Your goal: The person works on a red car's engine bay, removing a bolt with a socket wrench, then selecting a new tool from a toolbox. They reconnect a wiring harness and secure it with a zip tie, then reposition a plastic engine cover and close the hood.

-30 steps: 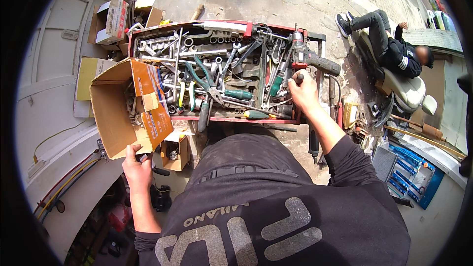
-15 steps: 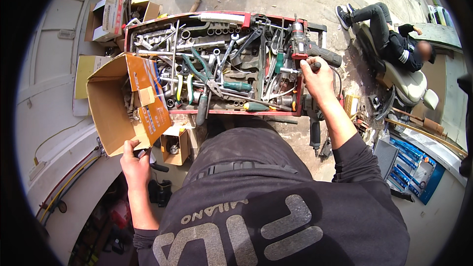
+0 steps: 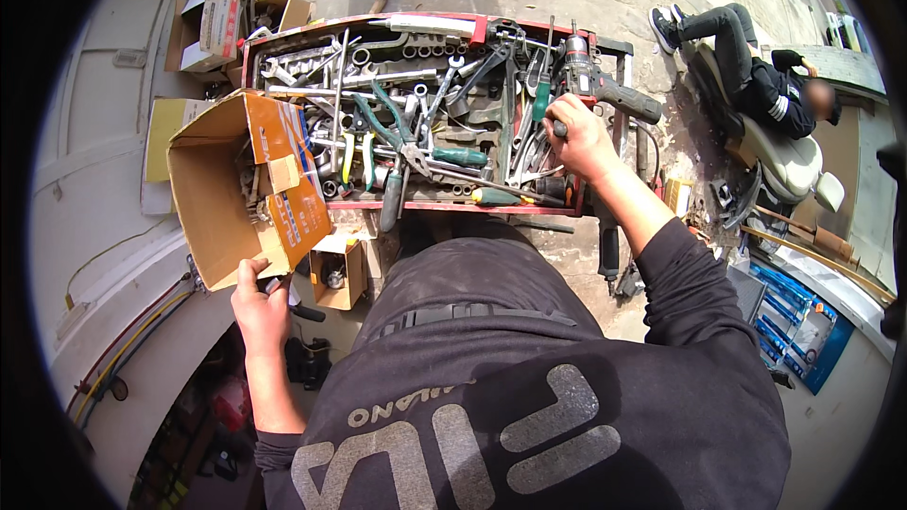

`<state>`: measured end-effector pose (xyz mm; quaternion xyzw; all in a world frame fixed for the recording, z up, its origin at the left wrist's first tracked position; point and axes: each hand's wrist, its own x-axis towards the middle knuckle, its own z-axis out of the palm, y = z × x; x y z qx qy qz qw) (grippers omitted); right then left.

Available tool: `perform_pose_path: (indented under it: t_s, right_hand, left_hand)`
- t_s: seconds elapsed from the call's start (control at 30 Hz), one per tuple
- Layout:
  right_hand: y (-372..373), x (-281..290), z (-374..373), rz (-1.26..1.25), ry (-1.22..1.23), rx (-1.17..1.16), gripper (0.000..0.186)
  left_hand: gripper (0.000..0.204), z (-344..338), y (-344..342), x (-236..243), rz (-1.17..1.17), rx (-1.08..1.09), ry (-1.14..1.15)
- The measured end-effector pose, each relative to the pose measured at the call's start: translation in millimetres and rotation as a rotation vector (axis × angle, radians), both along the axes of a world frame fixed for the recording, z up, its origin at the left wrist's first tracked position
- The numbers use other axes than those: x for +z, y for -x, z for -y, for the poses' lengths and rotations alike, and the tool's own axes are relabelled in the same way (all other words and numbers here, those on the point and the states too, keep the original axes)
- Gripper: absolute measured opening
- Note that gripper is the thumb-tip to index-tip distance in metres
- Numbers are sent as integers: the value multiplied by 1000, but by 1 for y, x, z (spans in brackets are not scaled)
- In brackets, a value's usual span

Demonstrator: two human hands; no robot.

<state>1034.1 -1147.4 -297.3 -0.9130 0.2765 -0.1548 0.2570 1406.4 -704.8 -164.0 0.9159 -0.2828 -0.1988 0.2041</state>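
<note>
While left grip (image 3: 259, 307) pinches carton (image 3: 213, 203) edge, tools (image 3: 412, 155) crowding tray (image 3: 529, 211)

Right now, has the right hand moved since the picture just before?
Yes: the right hand has shifted left, judged against the resting power drill.

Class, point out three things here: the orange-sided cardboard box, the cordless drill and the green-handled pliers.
Orange-sided cardboard box (image 3: 304, 198): head view, on its printed orange side.
Cordless drill (image 3: 625, 99): head view, on its dark handle.
Green-handled pliers (image 3: 409, 153): head view, near the metal joint.
</note>
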Motion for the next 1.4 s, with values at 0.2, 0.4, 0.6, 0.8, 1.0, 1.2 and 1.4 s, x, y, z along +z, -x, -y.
perform_pose_path:
  t_s: [0.2,0.4,0.6,0.8,1.0,1.2,1.4]
  right_hand:
    - [4,11,13,0,-46,-168,26]
    - [10,17,-2,-40,-135,-547,26]
    - [11,10,-2,-103,-256,-439,40]
    - [11,5,-18,-270,-327,-137,48]
    - [3,1,-74,-761,-351,312,34]
    - [12,16,-33,-479,-224,220,23]
    - [26,66,25,-542,24,140,29]
  left_hand:
    - [34,1,-1,0,2,6,-18]
    - [34,-1,-1,-1,-5,10,-10]
    - [35,-3,-3,-4,-32,27,-6]
    - [35,-2,-2,-1,24,-34,10]
    - [35,1,-1,1,23,-21,-11]
    - [35,0,-1,0,3,-10,4]
    - [35,0,-1,0,-7,-6,-4]
